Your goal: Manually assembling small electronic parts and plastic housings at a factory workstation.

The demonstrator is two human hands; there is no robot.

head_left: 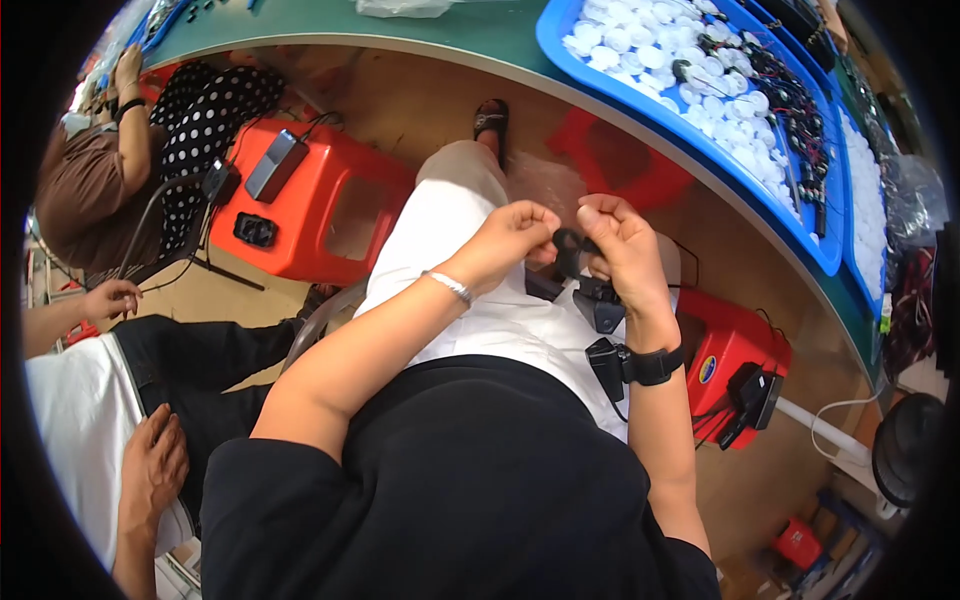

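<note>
Above the black-shirted lap, the left hand (508, 243) and right hand (622, 250) both pinch closed on a small dark round part (570, 250).

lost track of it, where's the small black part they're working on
In the head view, the black part sits at centre, pinched between the left hand and right hand, above the lap.

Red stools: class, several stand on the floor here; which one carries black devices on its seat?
The red stool left of the person's knee: a grey-black box and a small black device lie on its seat. The stool under the table edge looks bare.
</note>
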